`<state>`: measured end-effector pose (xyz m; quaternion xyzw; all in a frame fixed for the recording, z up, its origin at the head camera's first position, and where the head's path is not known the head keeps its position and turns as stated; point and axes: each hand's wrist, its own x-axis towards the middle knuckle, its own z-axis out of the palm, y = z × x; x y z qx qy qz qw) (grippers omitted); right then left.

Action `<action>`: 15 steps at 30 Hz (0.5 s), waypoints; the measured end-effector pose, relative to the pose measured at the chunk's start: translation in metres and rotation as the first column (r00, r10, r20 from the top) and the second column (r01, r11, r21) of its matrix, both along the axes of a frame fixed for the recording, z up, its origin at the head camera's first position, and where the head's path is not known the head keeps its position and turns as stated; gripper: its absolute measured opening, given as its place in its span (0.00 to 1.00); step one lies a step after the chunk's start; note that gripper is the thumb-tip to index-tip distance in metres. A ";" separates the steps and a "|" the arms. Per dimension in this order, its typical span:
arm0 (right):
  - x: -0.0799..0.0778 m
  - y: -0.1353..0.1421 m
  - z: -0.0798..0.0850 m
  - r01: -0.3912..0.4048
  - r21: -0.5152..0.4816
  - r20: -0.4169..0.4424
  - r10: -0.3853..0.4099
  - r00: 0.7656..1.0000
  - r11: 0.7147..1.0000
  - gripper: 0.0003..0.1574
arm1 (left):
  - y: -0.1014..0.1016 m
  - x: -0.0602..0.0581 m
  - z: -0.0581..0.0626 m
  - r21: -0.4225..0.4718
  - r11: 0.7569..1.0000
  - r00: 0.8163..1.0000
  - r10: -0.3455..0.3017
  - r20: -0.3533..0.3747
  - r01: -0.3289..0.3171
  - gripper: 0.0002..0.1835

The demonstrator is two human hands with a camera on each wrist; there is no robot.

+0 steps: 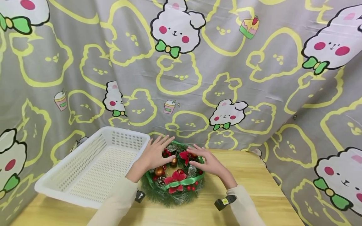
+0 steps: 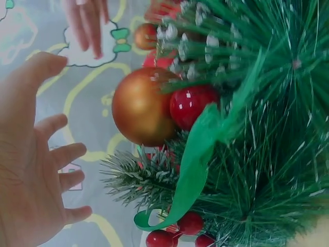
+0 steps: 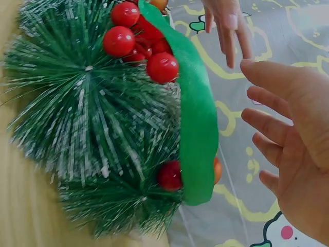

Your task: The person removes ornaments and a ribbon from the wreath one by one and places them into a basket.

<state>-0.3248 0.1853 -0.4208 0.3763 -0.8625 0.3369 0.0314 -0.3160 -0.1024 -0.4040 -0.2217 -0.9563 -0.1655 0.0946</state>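
Observation:
A green Christmas wreath (image 1: 175,194) lies on the wooden table, trimmed with red flowers, gold balls, red berries, a pine cone and a green ribbon (image 3: 198,113). Over its left side is my left hand (image 1: 156,153), fingers spread. My right hand (image 1: 207,161) hovers at its right side with fingers extended and slightly bent. In the left wrist view a gap shows between the left hand (image 2: 31,154) and a gold ball (image 2: 144,105). The right wrist view shows the right hand (image 3: 293,118) apart from the ribbon. Neither hand holds anything.
To the left stands a white plastic basket (image 1: 85,201) with slotted walls, close to my left forearm. A grey curtain (image 1: 186,78) printed with cartoon rabbits hangs behind and beside the table (image 1: 254,188). Each wrist wears a black strap device (image 1: 224,202).

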 end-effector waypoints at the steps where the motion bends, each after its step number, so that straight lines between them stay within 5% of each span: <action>1: 0.000 0.001 -0.002 -0.009 -0.013 0.006 0.009 1.000 1.000 0.33 | -0.001 0.002 0.000 0.002 1.000 1.000 -0.003 -0.003 0.003 0.45; 15: 0.006 0.012 -0.021 -0.055 -0.009 0.067 0.056 0.996 0.998 0.22 | -0.005 0.016 0.003 -0.019 0.998 0.996 -0.067 -0.055 0.066 0.32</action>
